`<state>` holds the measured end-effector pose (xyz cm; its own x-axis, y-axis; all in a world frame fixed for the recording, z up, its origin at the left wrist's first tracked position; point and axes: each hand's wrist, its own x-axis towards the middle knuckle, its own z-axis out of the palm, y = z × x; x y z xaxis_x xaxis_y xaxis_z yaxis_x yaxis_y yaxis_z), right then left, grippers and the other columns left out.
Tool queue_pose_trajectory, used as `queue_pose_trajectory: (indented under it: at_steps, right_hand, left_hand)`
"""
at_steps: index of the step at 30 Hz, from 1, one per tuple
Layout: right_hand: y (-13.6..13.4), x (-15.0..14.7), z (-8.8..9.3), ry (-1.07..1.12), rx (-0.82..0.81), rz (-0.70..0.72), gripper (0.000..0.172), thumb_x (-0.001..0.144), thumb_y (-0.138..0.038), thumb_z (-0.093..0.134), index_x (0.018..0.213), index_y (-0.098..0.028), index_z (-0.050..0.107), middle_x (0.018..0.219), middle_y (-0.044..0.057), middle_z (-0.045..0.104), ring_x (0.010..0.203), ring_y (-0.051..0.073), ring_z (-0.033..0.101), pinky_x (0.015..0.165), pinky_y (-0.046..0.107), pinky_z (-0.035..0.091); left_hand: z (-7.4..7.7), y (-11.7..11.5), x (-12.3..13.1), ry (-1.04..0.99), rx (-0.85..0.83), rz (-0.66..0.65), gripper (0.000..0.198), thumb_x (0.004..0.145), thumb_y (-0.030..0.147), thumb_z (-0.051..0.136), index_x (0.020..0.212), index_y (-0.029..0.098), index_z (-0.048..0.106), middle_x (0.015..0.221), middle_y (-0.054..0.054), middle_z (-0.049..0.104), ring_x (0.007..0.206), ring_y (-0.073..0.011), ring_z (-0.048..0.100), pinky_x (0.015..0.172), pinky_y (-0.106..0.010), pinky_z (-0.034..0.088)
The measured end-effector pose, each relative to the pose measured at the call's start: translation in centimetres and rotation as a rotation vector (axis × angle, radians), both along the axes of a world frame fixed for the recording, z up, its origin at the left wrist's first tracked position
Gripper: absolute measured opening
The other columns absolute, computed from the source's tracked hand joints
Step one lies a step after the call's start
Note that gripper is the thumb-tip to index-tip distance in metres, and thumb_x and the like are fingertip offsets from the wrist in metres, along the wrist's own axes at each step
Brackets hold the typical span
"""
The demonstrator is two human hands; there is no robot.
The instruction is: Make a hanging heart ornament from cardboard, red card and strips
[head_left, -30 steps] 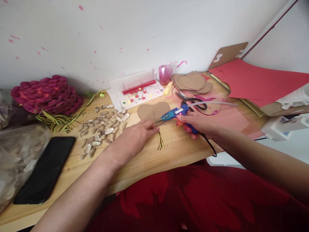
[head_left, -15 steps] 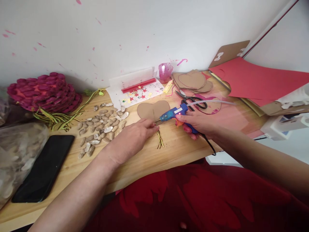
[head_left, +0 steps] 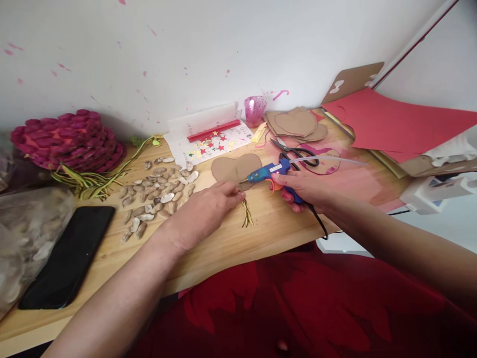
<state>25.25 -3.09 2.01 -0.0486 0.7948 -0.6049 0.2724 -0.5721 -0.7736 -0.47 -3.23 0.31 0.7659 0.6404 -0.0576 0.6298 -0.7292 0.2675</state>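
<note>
Beside the brown cardboard heart (head_left: 234,167), a thin green stem (head_left: 246,217) pinched by the left hand (head_left: 203,211) is seemingly being glued with the blue plastic glue gun (head_left: 266,173) gripped by the right hand (head_left: 305,189); steady pressing seems needed.

No legible text or labels anywhere

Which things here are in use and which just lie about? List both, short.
In use:
glue gun, gripped by the right hand
green stems, pinched by the left hand
cardboard heart, at the gun's nozzle

Lying about:
scissors
phone
shells
pink cup
star sheet
red paper
</note>
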Motion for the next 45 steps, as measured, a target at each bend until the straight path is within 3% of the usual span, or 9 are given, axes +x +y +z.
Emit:
queue_pose_trajectory:
  at_steps: [11, 22, 29, 37, 45]
  right_hand:
    - [-0.67, 0.36, -0.17, -0.006, -0.09, 0.03, 0.026, 0.104, -0.04, 0.051, 0.086, -0.021, 0.05, 0.047, -0.007, 0.05, 0.029, 0.008, 0.044, 0.03, 0.018, 0.025]
    - [-0.76, 0.09, 0.11, 0.01, -0.023, -0.038, 0.018, 0.101, -0.038, 0.056, 0.092, -0.023, 0.052, 0.047, -0.008, 0.049, 0.029, 0.009, 0.044, 0.029, 0.019, 0.024]
    - [-1.0, 0.26, 0.01, 0.013, -0.106, -0.003, 0.026, 0.104, -0.041, 0.05, 0.087, -0.022, 0.05, 0.048, -0.007, 0.05, 0.029, 0.008, 0.044, 0.03, 0.018, 0.022]
    - [-0.8, 0.16, -0.1, 0.035, -0.011, -0.066, 0.021, 0.1, -0.039, 0.06, 0.089, -0.023, 0.051, 0.048, -0.008, 0.049, 0.031, 0.009, 0.042, 0.03, 0.019, 0.029]
    - [-0.62, 0.3, -0.22, -0.029, -0.031, 0.006, 0.021, 0.102, -0.039, 0.055, 0.09, -0.022, 0.054, 0.048, -0.007, 0.05, 0.029, 0.009, 0.045, 0.029, 0.018, 0.025]
  left_hand:
    - [0.17, -0.31, 0.06, -0.011, -0.022, 0.036, 0.042, 0.11, 0.035, 0.028, 0.134, 0.028, 0.062, 0.131, -0.006, 0.061, 0.115, -0.0231, 0.061, 0.094, -0.034, 0.047]
    - [0.27, -0.2, 0.05, 0.015, -0.023, 0.023, 0.04, 0.107, 0.024, 0.035, 0.137, 0.029, 0.061, 0.134, -0.007, 0.061, 0.117, -0.0243, 0.061, 0.096, -0.036, 0.047]
    - [0.07, -0.3, 0.02, -0.017, 0.001, 0.02, 0.043, 0.11, 0.033, 0.027, 0.135, 0.026, 0.062, 0.132, -0.008, 0.062, 0.114, -0.0238, 0.062, 0.094, -0.035, 0.046]
    - [0.59, -0.36, 0.23, 0.031, -0.015, 0.021, 0.043, 0.11, 0.029, 0.027, 0.137, 0.026, 0.06, 0.132, -0.008, 0.061, 0.116, -0.0234, 0.062, 0.095, -0.035, 0.048]
    - [0.3, -0.33, 0.08, 0.013, -0.016, 0.027, 0.041, 0.109, 0.029, 0.03, 0.136, 0.028, 0.061, 0.133, -0.008, 0.061, 0.116, -0.0233, 0.062, 0.096, -0.035, 0.048]
